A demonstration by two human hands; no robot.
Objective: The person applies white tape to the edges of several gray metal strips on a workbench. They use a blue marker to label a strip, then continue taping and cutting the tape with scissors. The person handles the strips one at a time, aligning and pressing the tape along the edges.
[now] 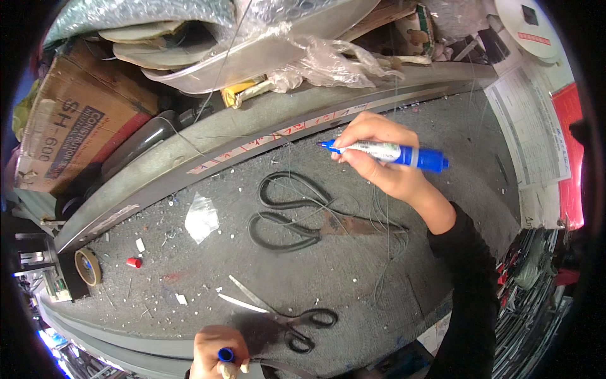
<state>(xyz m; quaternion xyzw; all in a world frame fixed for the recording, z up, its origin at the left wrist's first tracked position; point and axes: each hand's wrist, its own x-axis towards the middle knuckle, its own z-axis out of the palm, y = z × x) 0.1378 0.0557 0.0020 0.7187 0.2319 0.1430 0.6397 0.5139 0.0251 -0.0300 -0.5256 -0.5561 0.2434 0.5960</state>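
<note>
- Left hand (216, 344), nearest me: fingers curled closed around a hollow, round blue plastic cap (225, 355), mouth turned up; probably keeps it from getting lost in the scraps.
- Small scissors with black loop handles (295, 326): blades spread, lying just beyond my left hand; handles toward me, probably just set down within reach.
- Large shears with black handles and rusty blades (334, 225): lying flat mid-worktop, not touched by either hand.
- Right hand (396, 181): raised over the grey worktop (353, 297), thumb and fingers pinched on the white-and-blue marker (391, 153) near its tip. Tip bare, pointing left, likely gripped that low for control. Hands well apart.
- White paper strip with red markings (252, 146): along the far ledge, beyond the marker tip.
- Brown cardboard box (88, 120): far left, behind the ledge.
</note>
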